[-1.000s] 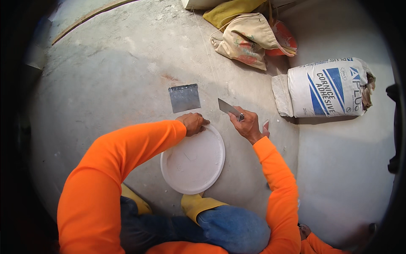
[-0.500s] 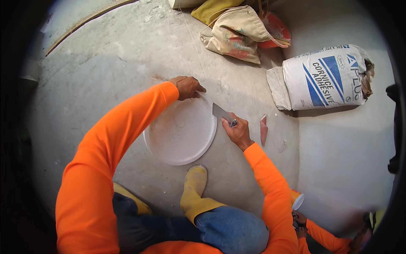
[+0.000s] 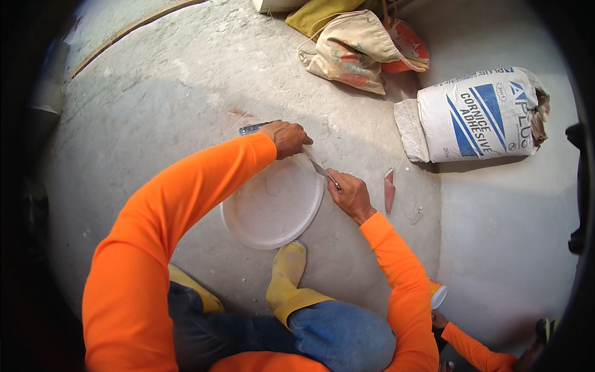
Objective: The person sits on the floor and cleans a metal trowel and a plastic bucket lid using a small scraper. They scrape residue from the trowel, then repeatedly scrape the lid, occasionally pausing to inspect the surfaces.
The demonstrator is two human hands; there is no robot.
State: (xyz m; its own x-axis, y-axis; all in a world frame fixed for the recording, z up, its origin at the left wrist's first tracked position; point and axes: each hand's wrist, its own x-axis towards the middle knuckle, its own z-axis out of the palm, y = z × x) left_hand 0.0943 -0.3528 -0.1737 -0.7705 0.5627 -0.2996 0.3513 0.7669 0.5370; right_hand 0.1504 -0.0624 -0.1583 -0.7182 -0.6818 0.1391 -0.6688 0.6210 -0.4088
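Observation:
A round, shallow white basin (image 3: 273,204) stands on the floor before my boots, its inside pale. My right hand (image 3: 352,195) is closed on a putty knife (image 3: 320,168), whose metal blade points up-left over the basin's right rim. At the far rim my left hand (image 3: 287,139) is closed, fingers bent downward. A dark, blue-tinged handle (image 3: 255,128) sticks out to the left from this hand; the rest of that tool is mostly hidden by it. The blade tip comes close to my left fingers.
Right of my right hand lies a reddish shard (image 3: 389,191). A white and blue paper sack (image 3: 477,118) lies by the wall. A cloth drawstring bag (image 3: 350,53) sits at the back. Another person's orange sleeve (image 3: 477,348) and a yellow-white container (image 3: 437,294) are at lower right.
My left hand has shifted right and slightly nearer, and the dark handle now shows beside it. The knife blade has turned more edge-on. The basin appears a little farther right in view.

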